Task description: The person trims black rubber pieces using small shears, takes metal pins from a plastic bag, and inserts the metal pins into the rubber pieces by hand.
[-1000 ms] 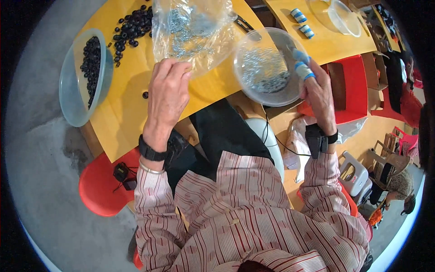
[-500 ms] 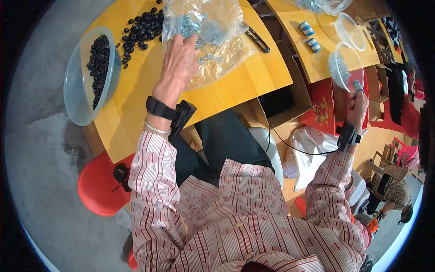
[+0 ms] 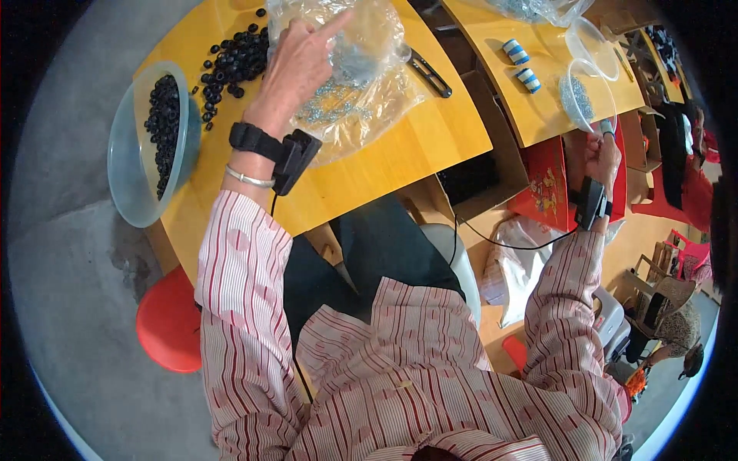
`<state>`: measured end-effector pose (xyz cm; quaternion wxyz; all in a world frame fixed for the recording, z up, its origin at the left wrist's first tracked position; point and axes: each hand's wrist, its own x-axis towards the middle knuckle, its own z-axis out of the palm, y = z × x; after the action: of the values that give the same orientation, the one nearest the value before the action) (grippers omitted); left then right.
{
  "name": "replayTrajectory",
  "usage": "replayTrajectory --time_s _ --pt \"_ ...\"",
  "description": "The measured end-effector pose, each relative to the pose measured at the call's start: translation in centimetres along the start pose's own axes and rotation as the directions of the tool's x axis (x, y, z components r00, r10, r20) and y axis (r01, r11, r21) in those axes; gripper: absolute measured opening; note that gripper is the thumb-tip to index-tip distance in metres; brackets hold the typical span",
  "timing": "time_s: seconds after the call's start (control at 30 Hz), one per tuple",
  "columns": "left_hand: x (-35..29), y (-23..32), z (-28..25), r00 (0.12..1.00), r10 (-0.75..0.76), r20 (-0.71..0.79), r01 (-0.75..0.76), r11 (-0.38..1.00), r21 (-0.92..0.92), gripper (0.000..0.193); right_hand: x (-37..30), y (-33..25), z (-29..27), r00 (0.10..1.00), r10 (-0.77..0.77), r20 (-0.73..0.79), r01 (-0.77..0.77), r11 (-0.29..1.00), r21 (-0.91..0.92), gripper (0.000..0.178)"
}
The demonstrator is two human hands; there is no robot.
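My left hand (image 3: 296, 73) is over a clear plastic bag (image 3: 369, 107) of small silvery-blue metal pieces, its index finger stretched out; I see nothing held in it. Black beads (image 3: 234, 65) lie loose on the table beside the bag. My right hand (image 3: 603, 157) is closed near the close rim of a clear bowl (image 3: 613, 104) holding small silvery pieces. At its fingertips shows a small blue-and-white striped roll (image 3: 606, 127), partly hidden by the fingers. Two similar striped rolls, one nearer (image 3: 528, 80) and one farther (image 3: 516, 52), rest on the right table.
A translucent tub (image 3: 127, 154) of black beads leans at the left table edge. A black-handled cutter (image 3: 430, 73) lies beside the bag. Between the tables sits an open cardboard box (image 3: 503, 165). A red stool (image 3: 165, 330) stands lower left, and a red box (image 3: 538, 188) below the right table.
My left hand has lifted and moved farther away over the bag, its index finger now extended. My right hand has shifted slightly, still by the bowl's rim.
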<state>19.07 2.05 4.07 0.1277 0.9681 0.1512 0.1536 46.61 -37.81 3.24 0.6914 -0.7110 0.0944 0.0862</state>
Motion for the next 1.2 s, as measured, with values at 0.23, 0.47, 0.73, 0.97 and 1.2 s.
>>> replayTrajectory --time_s 0.23,0.47,0.73,0.97,1.2 --pt "0.1 -0.6 0.1 0.987 -0.002 -0.16 -0.011 0.997 -0.077 0.047 3.3 1.0 -0.5 0.992 0.118 -0.047 -0.113 0.989 0.095 0.029" --pt "0.0 0.0 0.3 0.976 -0.21 -0.051 0.204 0.973 -0.106 0.031 1.4 0.6 -1.0 0.999 -0.016 0.031 0.013 0.996 0.087 0.029" --pt "0.3 0.5 -0.1 0.983 -0.181 -0.004 0.172 0.942 -0.289 0.034 -8.8 2.7 2.8 0.823 -0.567 -0.036 0.546 0.808 -0.222 0.022" --pt "0.2 -0.3 -0.4 0.958 -0.25 0.141 0.27 0.619 -0.737 0.049 -17.0 2.3 15.7 0.031 -0.492 0.87 0.998 0.059 -0.002 0.025" --pt "0.6 -0.7 -1.9 0.942 -0.259 0.214 0.283 0.266 -0.921 0.054 -16.5 2.1 24.2 -0.076 -0.449 0.89 0.953 -0.296 -0.069 0.02"
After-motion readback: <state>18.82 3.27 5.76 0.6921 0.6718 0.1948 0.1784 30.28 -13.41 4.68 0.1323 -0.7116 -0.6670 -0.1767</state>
